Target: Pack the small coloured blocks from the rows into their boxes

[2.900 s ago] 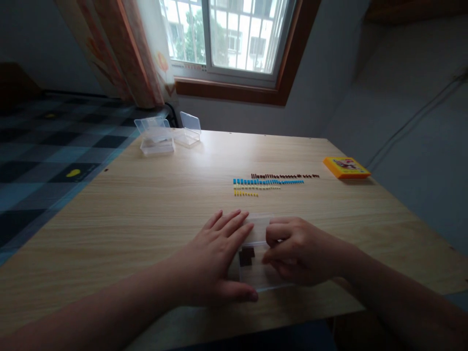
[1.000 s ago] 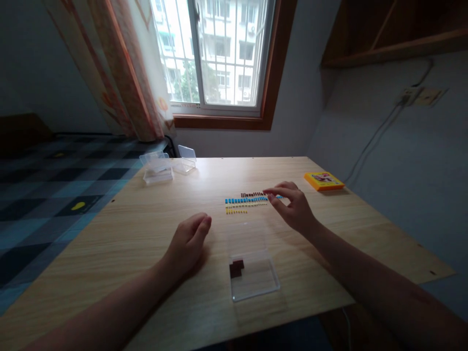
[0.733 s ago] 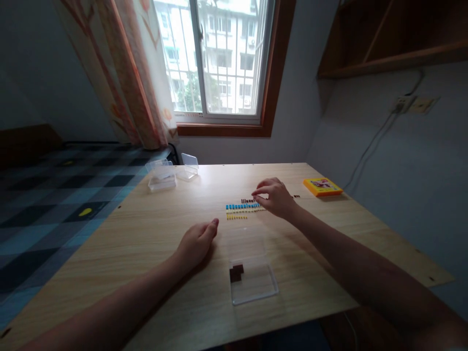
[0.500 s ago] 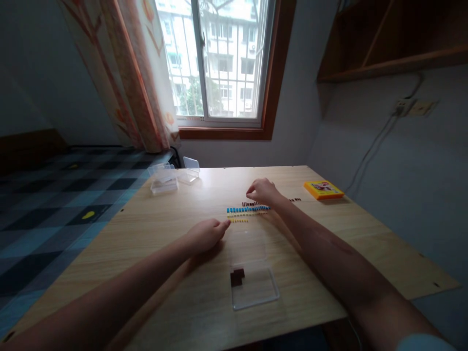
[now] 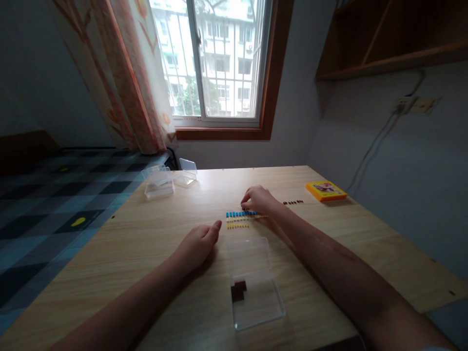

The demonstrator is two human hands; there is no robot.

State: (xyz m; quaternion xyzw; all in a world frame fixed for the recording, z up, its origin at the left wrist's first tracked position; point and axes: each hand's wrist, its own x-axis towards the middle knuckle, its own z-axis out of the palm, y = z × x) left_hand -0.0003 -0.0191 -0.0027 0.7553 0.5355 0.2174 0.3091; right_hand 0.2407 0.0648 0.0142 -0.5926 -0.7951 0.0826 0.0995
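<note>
My right hand (image 5: pixel 258 199) is over the left end of a row of small dark brown pieces (image 5: pixel 292 202), its thumb and forefinger pinched together right at the row. Whatever sits between those fingertips is too small to make out. Part of the brown row is hidden behind this hand. Just nearer lie rows of small blue pieces (image 5: pixel 237 214) and small yellow pieces (image 5: pixel 237 226). My left hand (image 5: pixel 199 243) rests left of the yellow pieces, fingers curled and thumb pressed on them; its inside is hidden. An open clear plastic case (image 5: pixel 259 307) holds a few dark brown flat pieces (image 5: pixel 238 290).
Clear plastic boxes (image 5: pixel 160 189) with raised lids stand at the table's far left corner. A yellow-orange box (image 5: pixel 326 191) lies at the right edge. The wooden table (image 5: pixel 146 243) borders a checked bed (image 5: pixel 80 195); a wall shelf (image 5: pixel 395 53) hangs upper right.
My right hand has come down and slightly left, its fingertips now at the brown row. My left hand has drawn back left from the yellow pieces. The camera view has shifted slightly.
</note>
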